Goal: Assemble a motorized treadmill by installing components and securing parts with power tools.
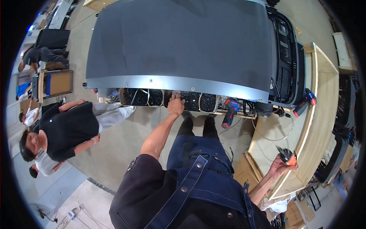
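My left hand (176, 104) reaches into a dark tray (165, 100) just under the near edge of a large grey panel (179, 42). Its fingers are bent together among the compartments; whatever they may hold is hidden. Small black pieces (155, 97), which look like screws, fill several compartments. Out to the right, my right hand (280, 168) is closed around an orange-and-black hand tool (288, 156) with pointed grey metal parts at its top; its exact kind is unclear. That hand is beside the edge of a wooden frame.
A blue-and-black power drill (230, 112) sits right of the tray, another power tool (306, 102) on the wooden frame (312, 126). A cable loop (291, 129) hangs nearby. To the left stands a person in a black shirt (70, 129); others are farther back.
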Demonstrator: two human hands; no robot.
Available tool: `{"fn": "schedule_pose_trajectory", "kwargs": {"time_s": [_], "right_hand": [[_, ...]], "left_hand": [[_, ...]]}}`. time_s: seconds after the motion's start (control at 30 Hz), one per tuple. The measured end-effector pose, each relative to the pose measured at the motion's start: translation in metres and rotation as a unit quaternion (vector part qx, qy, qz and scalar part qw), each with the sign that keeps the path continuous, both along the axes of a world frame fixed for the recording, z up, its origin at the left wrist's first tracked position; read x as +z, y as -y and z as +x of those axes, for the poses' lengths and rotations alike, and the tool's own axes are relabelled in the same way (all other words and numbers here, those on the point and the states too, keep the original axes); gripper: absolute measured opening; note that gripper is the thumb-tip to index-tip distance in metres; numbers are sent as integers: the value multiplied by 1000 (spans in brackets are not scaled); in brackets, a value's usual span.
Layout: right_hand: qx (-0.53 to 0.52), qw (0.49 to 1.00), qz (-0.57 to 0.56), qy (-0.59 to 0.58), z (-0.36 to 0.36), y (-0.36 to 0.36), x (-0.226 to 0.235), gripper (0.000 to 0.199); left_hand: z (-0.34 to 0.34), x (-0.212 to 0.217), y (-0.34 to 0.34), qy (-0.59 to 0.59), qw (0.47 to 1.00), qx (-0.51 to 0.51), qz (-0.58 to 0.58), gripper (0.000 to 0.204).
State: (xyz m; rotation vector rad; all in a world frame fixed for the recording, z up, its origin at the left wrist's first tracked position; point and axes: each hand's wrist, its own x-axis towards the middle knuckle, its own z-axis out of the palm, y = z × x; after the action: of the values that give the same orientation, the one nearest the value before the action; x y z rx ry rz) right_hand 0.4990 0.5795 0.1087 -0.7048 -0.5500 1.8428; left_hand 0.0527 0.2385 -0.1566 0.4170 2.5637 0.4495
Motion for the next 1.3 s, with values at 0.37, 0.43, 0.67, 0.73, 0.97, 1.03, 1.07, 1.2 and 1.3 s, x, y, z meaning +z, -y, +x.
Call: {"fn": "schedule_pose_trajectory", "kwargs": {"time_s": [0.37,0.43,0.67,0.73,0.97,1.03,1.07,1.2,1.3], "right_hand": [[-46,965,-178,-186,-73,78,36,59],[-20,978,-182,-99,-84,87,34,57],[-20,992,-118,30,-101,115,49,45],[-23,994,-97,52,-103,117,53,36],[-7,987,11,162,-124,127,70,29],[-22,975,65,213,-138,134,75,36],[-38,957,116,265,-150,140,80,44],[11,950,154,271,-182,147,91,63],[34,959,140,244,-198,154,91,61]], "left_hand": [[-3,11,-42,147,988,-54,13,55],[-27,-21,-21,174,980,-87,46,49],[-56,-41,25,248,932,-74,254,26],[-61,-38,33,455,806,113,360,24],[-65,-10,50,614,617,227,437,34],[-65,-5,49,640,575,243,448,35],[-64,1,43,641,576,237,448,35],[-58,14,40,612,617,217,445,40],[-51,40,31,575,676,165,431,44]]}}
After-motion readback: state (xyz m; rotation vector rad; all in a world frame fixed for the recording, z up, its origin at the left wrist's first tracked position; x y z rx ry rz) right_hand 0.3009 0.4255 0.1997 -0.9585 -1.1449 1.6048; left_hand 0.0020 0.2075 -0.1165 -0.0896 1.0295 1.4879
